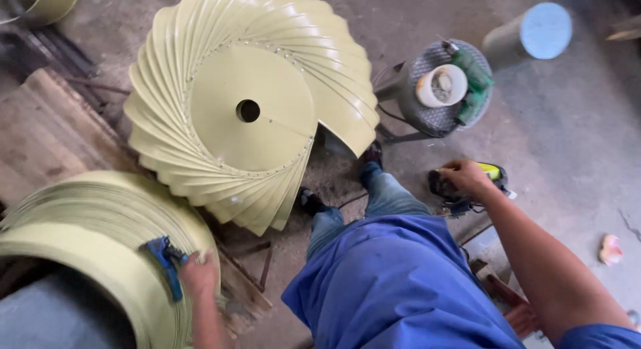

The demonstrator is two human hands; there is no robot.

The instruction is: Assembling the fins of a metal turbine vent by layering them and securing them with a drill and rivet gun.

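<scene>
Two hands busy: left hand (199, 275) gripping blue clamp (165, 261) on vane stack (100, 215), right hand (465, 176) closed on power tool (477, 183) (lift level).

Soft dim daylight, brighter upper right, faint shadows, slight motion blur

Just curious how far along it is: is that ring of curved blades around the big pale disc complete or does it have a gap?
Incomplete. The turbine vent head has a wedge-shaped gap at its lower right, where bare floor shows between blades.
</scene>
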